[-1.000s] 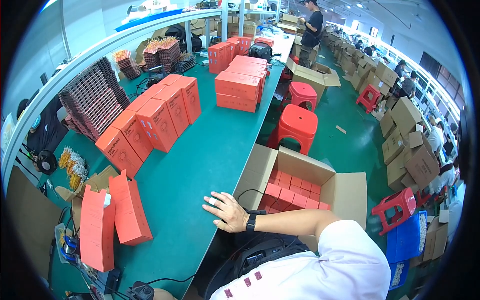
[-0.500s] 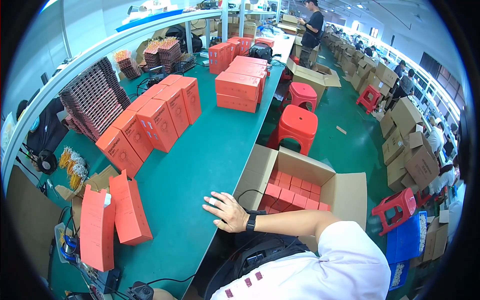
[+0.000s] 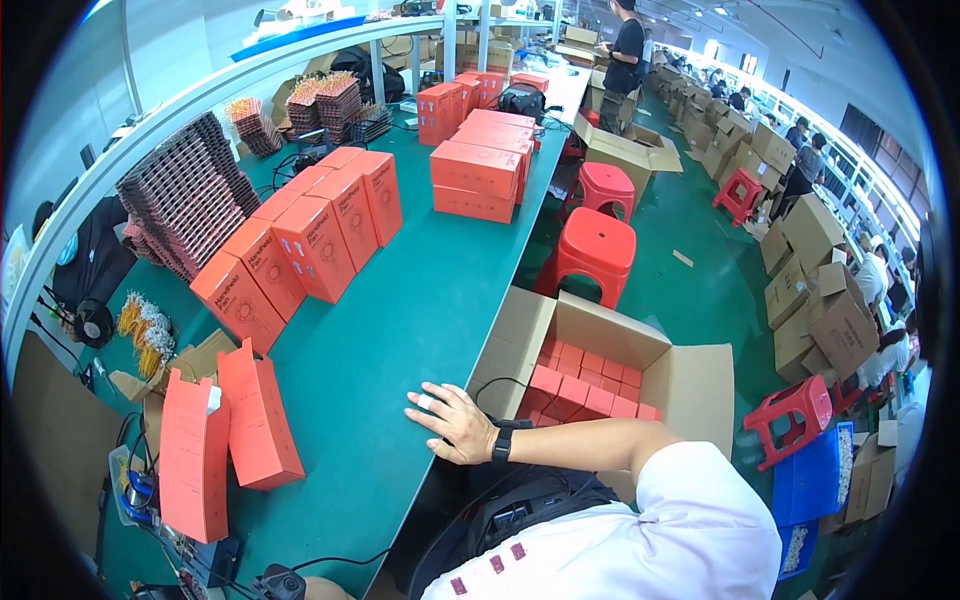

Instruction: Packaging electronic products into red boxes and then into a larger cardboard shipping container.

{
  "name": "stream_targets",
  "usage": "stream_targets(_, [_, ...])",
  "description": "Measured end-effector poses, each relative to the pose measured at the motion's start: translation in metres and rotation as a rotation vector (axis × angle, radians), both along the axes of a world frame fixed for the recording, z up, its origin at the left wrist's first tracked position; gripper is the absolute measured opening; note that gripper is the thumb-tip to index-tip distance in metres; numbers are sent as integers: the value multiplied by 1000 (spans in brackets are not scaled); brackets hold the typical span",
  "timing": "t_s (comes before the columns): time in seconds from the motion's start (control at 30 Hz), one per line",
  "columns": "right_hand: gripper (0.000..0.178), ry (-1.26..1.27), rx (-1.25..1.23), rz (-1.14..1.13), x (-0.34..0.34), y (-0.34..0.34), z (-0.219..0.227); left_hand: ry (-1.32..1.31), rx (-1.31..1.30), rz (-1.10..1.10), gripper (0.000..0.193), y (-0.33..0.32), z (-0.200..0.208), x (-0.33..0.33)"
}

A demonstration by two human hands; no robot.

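My right hand (image 3: 455, 424) rests palm down on the green tabletop (image 3: 370, 350) by its near edge, fingers apart and holding nothing. A white band circles one finger, and a dark watch (image 3: 503, 441) is on the wrist. A bit of skin shows at the bottom edge, but my left hand is out of the picture. To the left of my right hand stand two red boxes with raised flaps, a tall one (image 3: 195, 460) and another (image 3: 258, 420) leaning beside it. Farther along, closed red boxes (image 3: 315, 245) stand in a double row.
Right of the table, an open carton (image 3: 700, 395) holds several red boxes (image 3: 570, 390). Red stools (image 3: 597, 245) stand beyond it. More red boxes (image 3: 475, 170) are stacked farther up the table. Stacked trays (image 3: 185, 195) and cables line its left side. A person (image 3: 627, 60) stands at the far end.
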State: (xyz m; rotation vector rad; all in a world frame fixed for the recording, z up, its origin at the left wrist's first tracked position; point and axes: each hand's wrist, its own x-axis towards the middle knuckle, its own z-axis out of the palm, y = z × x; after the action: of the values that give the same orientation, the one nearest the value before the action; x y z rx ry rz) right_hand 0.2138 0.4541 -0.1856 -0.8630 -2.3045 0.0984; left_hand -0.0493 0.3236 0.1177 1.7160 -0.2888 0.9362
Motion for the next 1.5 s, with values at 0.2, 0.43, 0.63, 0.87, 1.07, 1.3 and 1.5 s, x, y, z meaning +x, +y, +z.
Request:
stream_targets(0.2, [55, 2, 2, 0, 0, 0, 0, 33, -12, 16, 40, -1, 2, -2])
stream_targets(0.43, [55, 5, 8, -4, 0, 0, -1, 24, -26, 5, 35, 0, 3, -4])
stream_targets(0.63, [55, 0, 0, -2, 0, 0, 1, -1, 0, 3, 28, 0, 3, -6])
stream_targets(0.87, [54, 4, -3, -11, 0, 0, 0, -26, -9, 10, 25, 1, 3, -5])
stream_targets(1.07, [55, 1, -2, 6, 0, 0, 0, -34, -26, 40, 24, -2, 3, -4])
stream_targets(1.3, [56, -3, -13, -9, 0, 0, 0, -71, -34, 73, 23, -3, 0, -3])
stream_targets(1.5, [56, 5, -11, -3, -1, 0, -1, -67, -23, 67, 28, -2, 1, -3])
